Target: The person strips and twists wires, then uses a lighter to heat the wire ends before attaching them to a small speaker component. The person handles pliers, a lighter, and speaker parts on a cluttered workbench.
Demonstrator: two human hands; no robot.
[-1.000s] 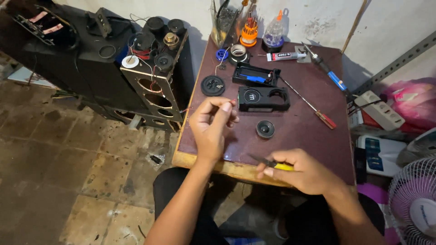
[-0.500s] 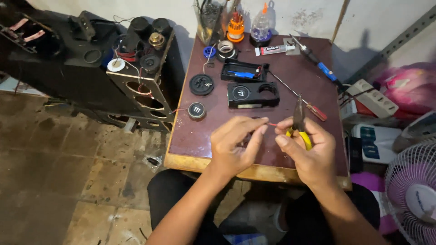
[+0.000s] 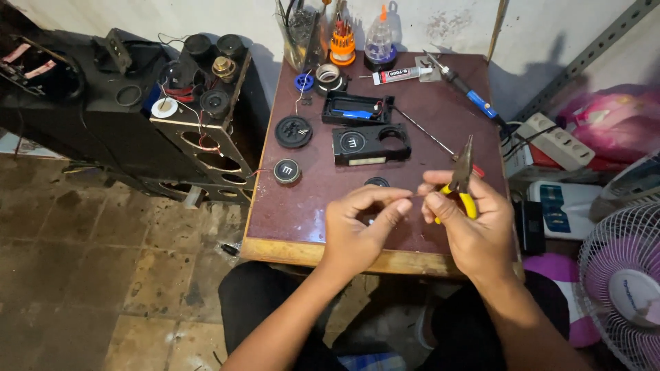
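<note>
The thin wire (image 3: 414, 197), pinched between left hand (image 3: 357, 230) and right hand (image 3: 467, 223) just in front of the black speaker housing (image 3: 371, 143), could slip or snap, I judge, since the right also clasps yellow-handled pliers (image 3: 462, 180).
</note>
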